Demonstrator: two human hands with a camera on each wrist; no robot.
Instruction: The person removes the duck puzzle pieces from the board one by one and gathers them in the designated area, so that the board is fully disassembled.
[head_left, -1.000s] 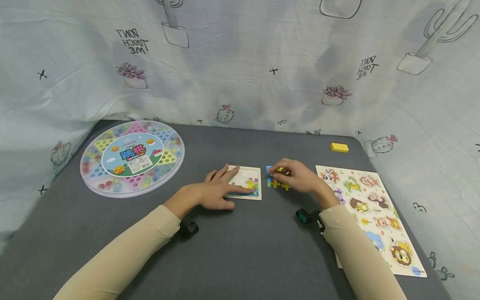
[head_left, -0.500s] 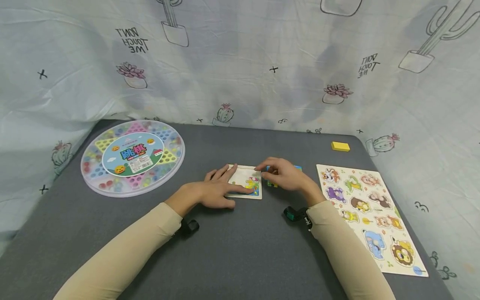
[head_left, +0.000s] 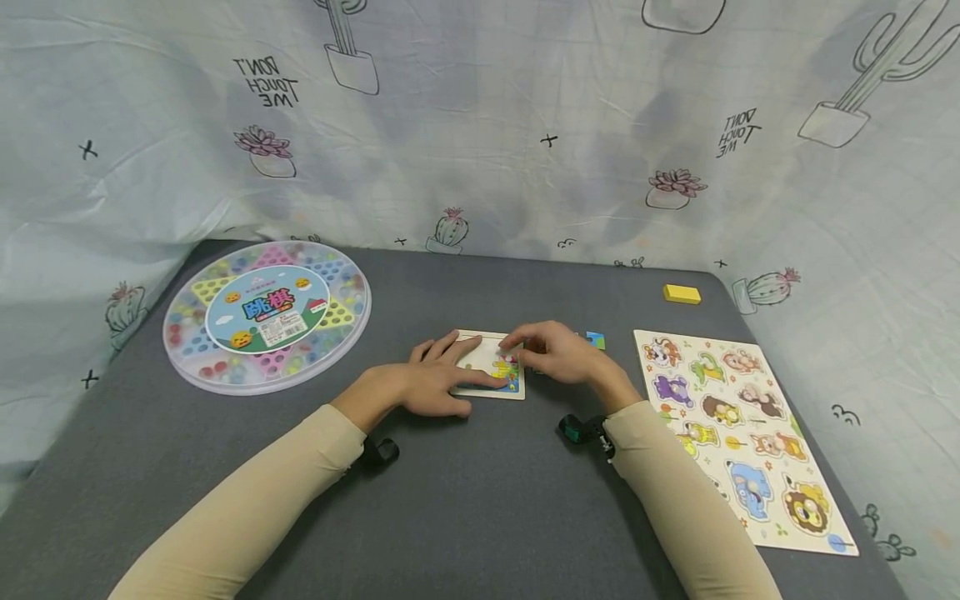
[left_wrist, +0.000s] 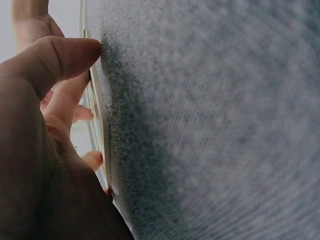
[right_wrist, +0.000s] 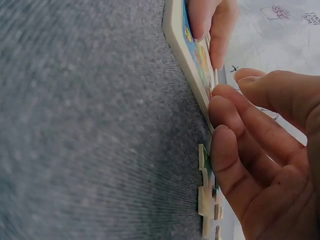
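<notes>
My left hand (head_left: 429,389) lies spread over a small wooden jigsaw tray (head_left: 482,355), fingers fairly straight, touching its left side and lower edge. Several colourful joined jigsaw pieces (head_left: 506,368) fill its lower right. Over the tray's right part is my right hand (head_left: 558,353), fingers bent and thumb near the forefinger; whether a piece is between them is hidden. Loose jigsaw pieces (right_wrist: 204,200) lie on the table beside the tray, under that hand in the right wrist view. A blue and green jigsaw piece (head_left: 596,340) shows past the knuckles in the head view.
A round Chinese checkers box (head_left: 348,354) with a clear rim stands at the left. An animal peg-puzzle board (head_left: 723,379) lies at the right, partly under the right forearm. Behind it sits a yellow block (head_left: 682,293). A printed cloth hangs behind the grey table (head_left: 480,492).
My right hand has moved left from the loose pieces to above the tray's right part. The left hand has stayed on the tray.
</notes>
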